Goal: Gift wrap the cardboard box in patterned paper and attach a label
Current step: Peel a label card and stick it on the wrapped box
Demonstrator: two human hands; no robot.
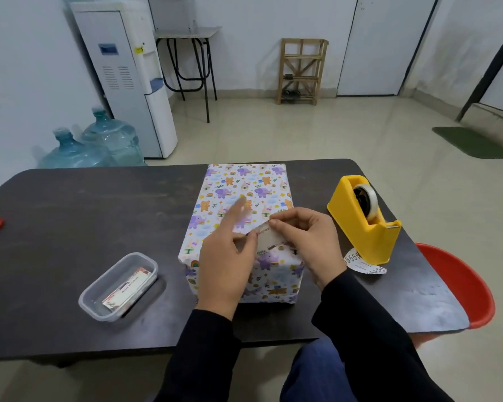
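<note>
On the dark desk (70, 227) one wrapped box (244, 187) stands straight ahead. Its long axis runs away from the person toward the far edge, and one short end faces them. Patterned paper (273, 181) with elephants, bears and rainbows covers every face that shows.

Both hands, in dark sleeves, hover over the near end of the box top. The right hand (308, 242) is curled, knuckles up, and its thumb and forefinger pinch one small white label (269, 237), so this grip is narrow and holding the label. The label tilts, with its left corner lowest, and sits just above the box. The left hand (224, 265) comes in palm down from the left. Its thumb tip is at the label's left corner and its forefinger (238, 207) points straight out over the box, blurred. Whether this hand pinches the label or only touches it I cannot tell.

Right of the grip stands one yellow tape dispenser (357, 224) carrying one roll of clear tape (368, 201). One printed paper scrap (360, 264) lies against its base. Left of the grip and nearer the person sits one clear plastic container (145, 258) with a spare label (125, 290) flat inside. One red chair (462, 285) shows past the right corner of the desk.
</note>
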